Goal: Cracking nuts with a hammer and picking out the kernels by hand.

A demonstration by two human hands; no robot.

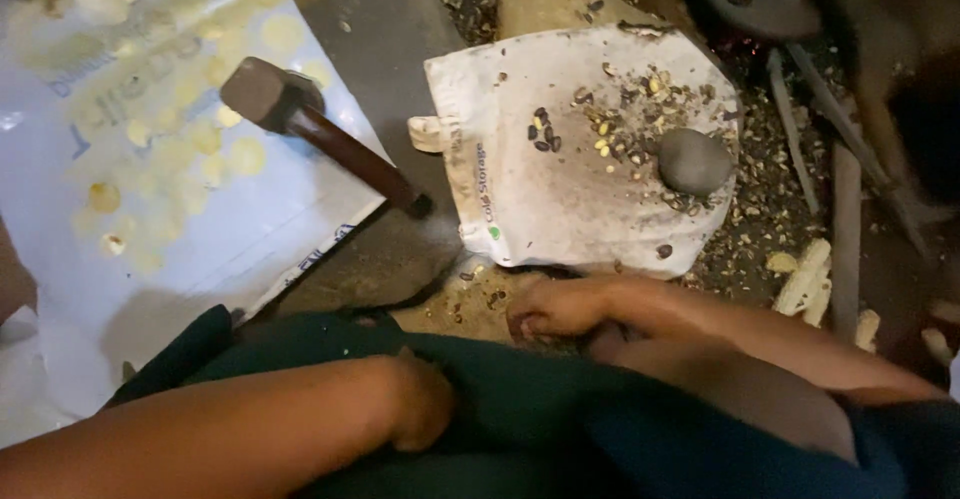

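My right hand (558,309) reaches down to the dirt just in front of a dirty white sack (560,209), its fingers curled and blurred against the ground. Whether it holds anything is not visible. The sack lies flat, with scattered dark and yellow seeds (620,124) and a round grey stone (693,161) on top of it. My left hand (420,404) rests curled against the dark green cloth (520,399) over my lap, its fingers tucked in. A hammer (300,119) with a brown handle lies on a flat grey stone slab (385,29), left of the sack.
A white plastic sheet (150,209) with pale yellow round pieces covers the ground at the left. Seed husks and debris (760,209) litter the dirt right of the sack. Sticks and pale wood pieces (845,219) lie at the right. A tan rock (550,4) sits behind the sack.
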